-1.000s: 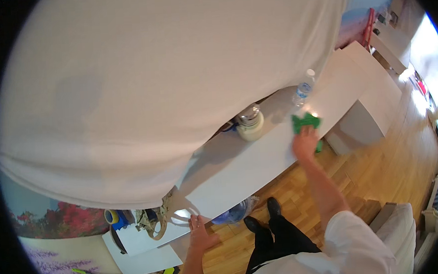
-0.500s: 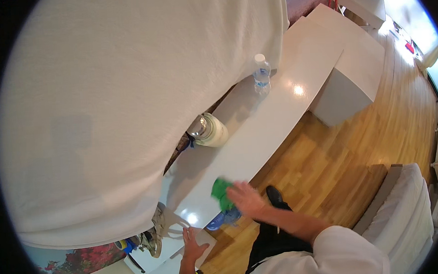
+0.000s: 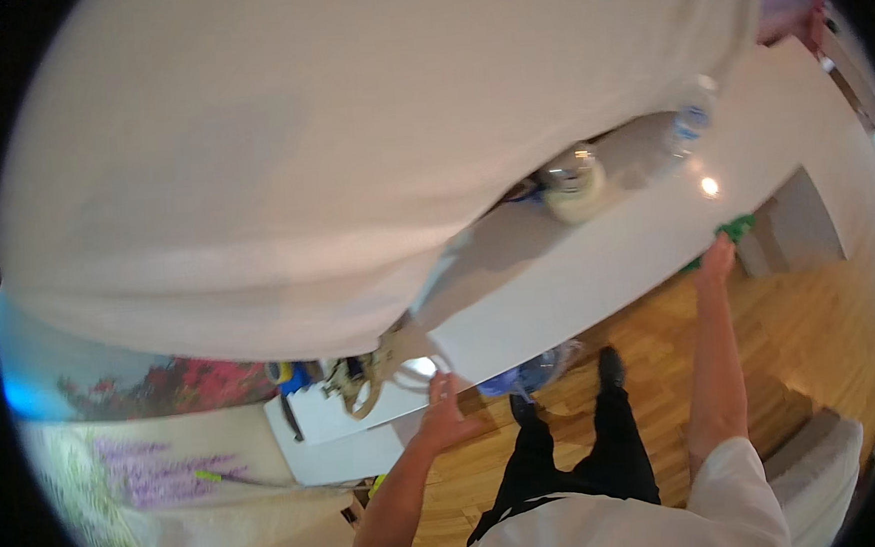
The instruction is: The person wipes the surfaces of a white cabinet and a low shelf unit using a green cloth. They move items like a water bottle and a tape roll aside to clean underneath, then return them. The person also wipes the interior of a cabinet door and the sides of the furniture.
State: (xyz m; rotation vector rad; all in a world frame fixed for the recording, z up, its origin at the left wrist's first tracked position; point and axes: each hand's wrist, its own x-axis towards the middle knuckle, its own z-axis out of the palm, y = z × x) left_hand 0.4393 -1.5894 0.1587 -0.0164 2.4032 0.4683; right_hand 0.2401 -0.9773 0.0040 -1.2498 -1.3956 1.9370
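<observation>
My right hand (image 3: 717,258) is closed on a green cloth (image 3: 734,226) at the front edge of the long white cabinet top (image 3: 559,286). Part of the cloth hangs over that edge. To the left, my left hand (image 3: 446,418) lies on the edge of the white surface, its fingers stretched and thumb apart, holding nothing. A jar with a shiny metal lid (image 3: 573,185) stands farther back on the cabinet top. Right of it is a clear plastic bottle with a white cap (image 3: 690,123). Both look blurred.
A big pale sheet (image 3: 272,183) hangs behind the cabinet. Beige straps and small items (image 3: 359,379) sit at the left end. Blue and clear plastic bags (image 3: 534,373) show below the front edge, near my feet. A padded seat (image 3: 820,471) stands at lower right on the wooden floor (image 3: 802,341).
My right hand has carried the green cloth far to the right along the cabinet top. The view has turned and shifted. My left hand stays by the left end's edge.
</observation>
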